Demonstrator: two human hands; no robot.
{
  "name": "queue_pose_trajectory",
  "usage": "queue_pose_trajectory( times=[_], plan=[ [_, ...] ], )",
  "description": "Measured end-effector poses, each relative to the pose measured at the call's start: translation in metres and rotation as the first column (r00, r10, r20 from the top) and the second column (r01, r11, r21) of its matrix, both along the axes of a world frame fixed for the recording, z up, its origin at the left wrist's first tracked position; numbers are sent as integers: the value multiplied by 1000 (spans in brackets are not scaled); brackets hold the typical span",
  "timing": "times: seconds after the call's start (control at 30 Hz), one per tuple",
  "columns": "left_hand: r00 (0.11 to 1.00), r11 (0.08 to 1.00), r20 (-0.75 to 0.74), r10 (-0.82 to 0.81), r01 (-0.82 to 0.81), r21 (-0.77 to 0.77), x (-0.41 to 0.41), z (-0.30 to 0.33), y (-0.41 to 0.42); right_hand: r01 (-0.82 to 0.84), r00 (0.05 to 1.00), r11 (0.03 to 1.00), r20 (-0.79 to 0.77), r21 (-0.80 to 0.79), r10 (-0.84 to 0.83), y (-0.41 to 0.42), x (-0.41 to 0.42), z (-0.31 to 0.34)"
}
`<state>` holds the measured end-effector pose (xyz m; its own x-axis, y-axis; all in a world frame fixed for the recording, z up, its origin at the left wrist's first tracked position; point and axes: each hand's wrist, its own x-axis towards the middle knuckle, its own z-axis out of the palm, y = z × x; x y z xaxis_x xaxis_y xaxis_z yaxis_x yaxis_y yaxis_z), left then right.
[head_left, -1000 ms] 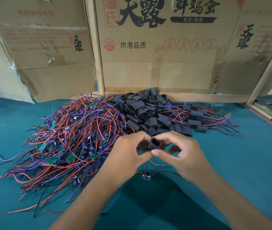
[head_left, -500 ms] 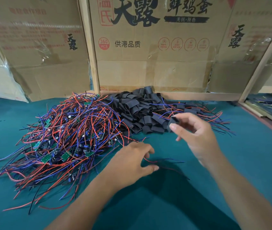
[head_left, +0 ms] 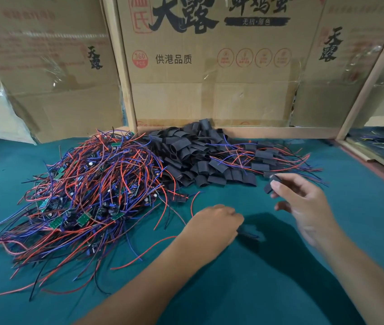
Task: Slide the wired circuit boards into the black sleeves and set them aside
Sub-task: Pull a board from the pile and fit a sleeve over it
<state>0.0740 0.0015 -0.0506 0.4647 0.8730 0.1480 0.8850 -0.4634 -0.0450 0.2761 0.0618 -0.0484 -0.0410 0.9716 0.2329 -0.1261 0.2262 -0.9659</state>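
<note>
Leftmost, a tangled heap of wired boards [head_left: 85,195] lay on the green surface [head_left: 280,289], touching a pile of black sleeves [head_left: 198,158] that sat against the cardboard boxes [head_left: 209,66]. Nearer, the left hand [head_left: 214,225] rested knuckles-up on the surface, fingers curled over something dark and blurred; what, I cannot tell. Further right, the raised right hand [head_left: 301,202] pinched one black sleeve [head_left: 271,184].
</note>
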Motion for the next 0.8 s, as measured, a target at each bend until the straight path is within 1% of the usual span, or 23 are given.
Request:
queue_pose_trajectory(
  times=[0.07,0.17,0.23,0.27,0.33,0.4,0.47,0.53,0.7,0.8],
  plan=[
    [997,1000,76,-3,5,-28,-6,-4,1,-16,999,999,-37,-48,14,2,7,0],
    [985,997,173,-19,31,-65,-13,-5,0,-100,991,989,-100,-110,89,5,12,0],
    [955,994,295,17,16,-110,-15,-4,-2,-150,984,979,-116,-135,135,6,13,-1],
    [923,990,382,55,-1,-140,-16,-4,-3,-183,980,972,-107,-145,169,5,12,-2],
    [829,986,552,94,-2,-165,-19,-4,-3,-274,961,945,-80,-177,264,4,10,-5],
    [751,986,655,84,32,-164,-20,-3,-4,-372,928,899,-74,-229,365,3,9,-7],
    [698,986,711,81,50,-161,-22,-5,-3,-432,901,862,-90,-264,424,2,9,-8],
    [625,985,773,104,41,-165,-24,-9,-1,-460,888,842,-122,-281,444,2,10,-9],
    [436,971,878,197,34,-235,-27,-12,3,-470,882,827,-187,-307,432,2,8,-7],
    [359,959,903,237,59,-276,-30,-12,5,-471,881,823,-210,-317,423,1,6,-6]
  ],
)
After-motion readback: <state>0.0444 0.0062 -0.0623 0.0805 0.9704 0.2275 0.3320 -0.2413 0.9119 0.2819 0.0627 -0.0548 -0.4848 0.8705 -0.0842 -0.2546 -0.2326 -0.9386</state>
